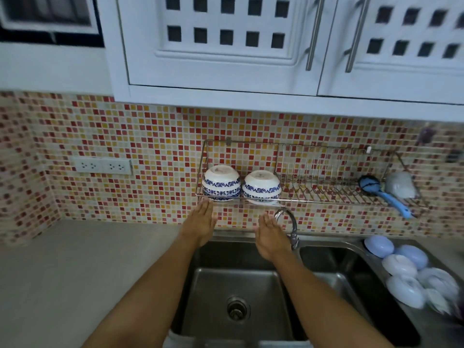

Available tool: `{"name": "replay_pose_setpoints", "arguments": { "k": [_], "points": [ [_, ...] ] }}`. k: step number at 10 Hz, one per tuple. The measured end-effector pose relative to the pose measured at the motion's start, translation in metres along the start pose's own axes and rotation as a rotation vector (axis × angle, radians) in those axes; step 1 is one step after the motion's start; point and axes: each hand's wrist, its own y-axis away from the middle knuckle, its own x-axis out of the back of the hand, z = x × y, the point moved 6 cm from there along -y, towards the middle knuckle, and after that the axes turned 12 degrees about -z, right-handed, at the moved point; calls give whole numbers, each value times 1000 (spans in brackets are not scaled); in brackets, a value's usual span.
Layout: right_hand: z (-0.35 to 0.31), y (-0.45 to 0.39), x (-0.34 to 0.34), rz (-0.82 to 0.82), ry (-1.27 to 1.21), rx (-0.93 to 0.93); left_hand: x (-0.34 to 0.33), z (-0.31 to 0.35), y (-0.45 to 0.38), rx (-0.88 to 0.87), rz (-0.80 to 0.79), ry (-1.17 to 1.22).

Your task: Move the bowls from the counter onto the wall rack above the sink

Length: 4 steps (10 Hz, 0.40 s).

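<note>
1. While both arms reach up over the sink (236, 277) in the lower middle of the head view, the left hand (200, 222) and the right hand (270, 238) hang flat and empty, fingers stretched out and loosely together, holding nothing at all.

2. Just above them, at the middle of the frame, the wall rack (326, 172) runs along the mosaic tiles, and its left end is filled: the left bowl stack (221, 183) and the right bowl (261, 188) sit upside down, side by side and nearly touching.

3. The left fingertips (207, 203) are right at the rack's front wire, under the left stack; whether they touch it I cannot tell. The right hand sits lower, just beside the faucet (286, 217).

4. Left of the sink, the counter (75, 272) shows no blue-patterned bowls. At the lower right edge, pale plastic dishes (406, 267) lie heaped beside the basin, too blurred to identify.

5. Handling, as a judgement: these look like glazed ceramic, so stiff, fairly heavy for their size, slick if wet, and quick to chip against wire. Best held with fingers spread over the domed base and thumb under the rim, or two hands cupping the sides.

6. Far right in the rack, a blue-handled brush (384, 194) rests well apart from the bowls.
</note>
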Motion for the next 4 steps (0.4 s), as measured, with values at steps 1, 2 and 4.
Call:
{"name": "replay_pose_setpoints", "arguments": {
  "k": [1,2,4],
  "points": [
    [-12,22,35,34,1,3,36,17,19,-46,61,6],
    [-25,37,72,96,36,21,62,23,32,-51,72,-17],
    [-35,66,118,261,-3,27,98,33,66,-59,129,-28]
  ]
}}
